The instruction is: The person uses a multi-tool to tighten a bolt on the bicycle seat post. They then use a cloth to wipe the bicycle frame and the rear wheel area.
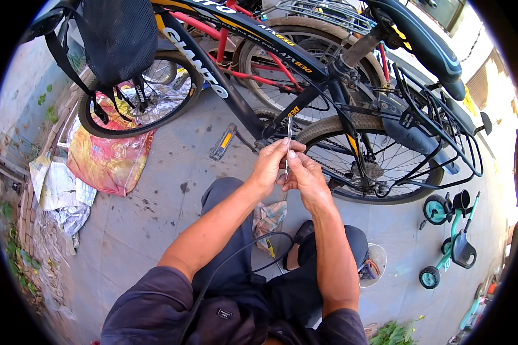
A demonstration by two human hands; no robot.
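Note:
A slim, silvery metal tool (pixel 290 127) stands nearly upright between my two hands, in front of the black bicycle's crank area; its exact kind is too small to make out. My left hand (pixel 268 165) pinches it from the left with thumb and fingertips. From the other side, my right hand (pixel 308 177) closes on it lower down, the thumb against the shaft. Just beyond my fingers is the black bicycle (pixel 244 112) with white and yellow lettering. Its pedal (pixel 223 142) sticks out to the left of my hands, and the rear wheel (pixel 380 198) lies to their right.
A red-framed bicycle (pixel 223 43) stands behind. On the paved floor lie a red-yellow sack (pixel 112 161) and white sheeting (pixel 66 190) at left, and a crumpled cloth (pixel 269 218) between my legs. A white bucket (pixel 376 253) of tools and a teal tricycle (pixel 452 247) stand at right.

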